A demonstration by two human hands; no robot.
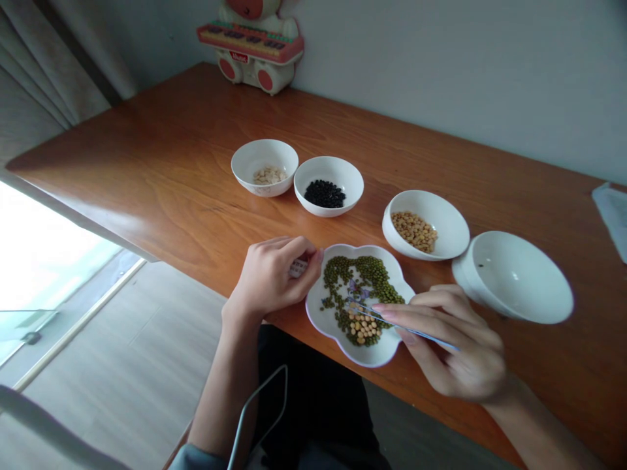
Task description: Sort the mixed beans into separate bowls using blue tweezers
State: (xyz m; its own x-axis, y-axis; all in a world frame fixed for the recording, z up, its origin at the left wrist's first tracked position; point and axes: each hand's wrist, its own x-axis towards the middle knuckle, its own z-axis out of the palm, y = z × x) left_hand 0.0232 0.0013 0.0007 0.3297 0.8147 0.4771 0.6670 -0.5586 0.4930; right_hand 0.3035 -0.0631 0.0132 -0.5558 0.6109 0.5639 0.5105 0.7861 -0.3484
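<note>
Tweezers (432,339) are pinched by the right hand (465,358) over the plate (321,320). The left hand (272,274) is curled beside it, its grip unclear.

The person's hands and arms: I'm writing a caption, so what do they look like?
The left hand and right hand wear no gloves. A grey-blue sleeve shows at the left elbow; the visible right forearm is bare. A thin pale cable runs by the left forearm.
</note>
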